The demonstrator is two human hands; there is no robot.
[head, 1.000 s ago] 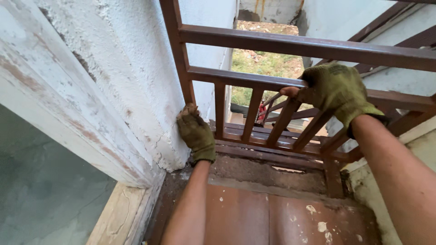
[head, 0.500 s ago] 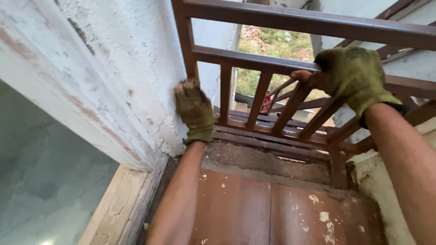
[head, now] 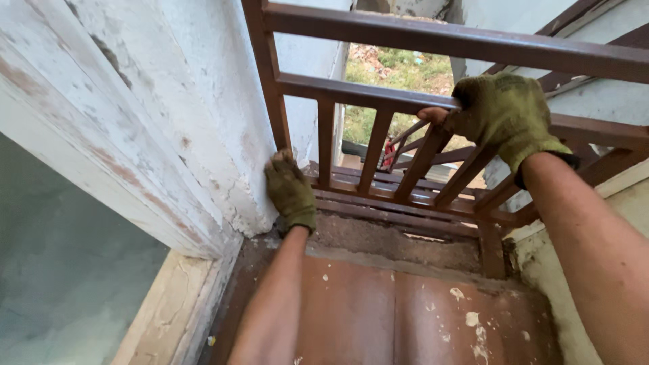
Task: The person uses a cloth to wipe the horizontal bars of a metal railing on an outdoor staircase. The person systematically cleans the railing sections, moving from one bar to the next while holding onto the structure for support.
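Head view, the only one I have: compared with a second ago, my right hand (head: 507,115) has slid a little further along the middle rail (head: 365,94) of the brown wooden railing (head: 439,40), and my left hand (head: 291,192) has stayed low at the foot of the corner post (head: 267,81), so I judge the work to be a check or steadying of the railing, with the grip settling rather than letting go. The right hand, in an olive glove, is closed over the middle rail near the tops of the slanted balusters (head: 422,162), fingertips curled over the far side. The left hand, also gloved, lies pressed flat against the base of the post where it meets the flaking white wall (head: 169,122); its fingers look extended, and whether they grip the post or merely rest on it I cannot tell. The railing stands directly ahead of me, upright, fixed between the wall on the left and a pale wall on the right. Below it lies a reddish-brown tiled ledge (head: 351,304) scattered with paint chips. No packages, labels or signs are legible; only a small red object (head: 387,150) shows through the balusters, too small to identify. Grass (head: 399,71) is visible beyond.
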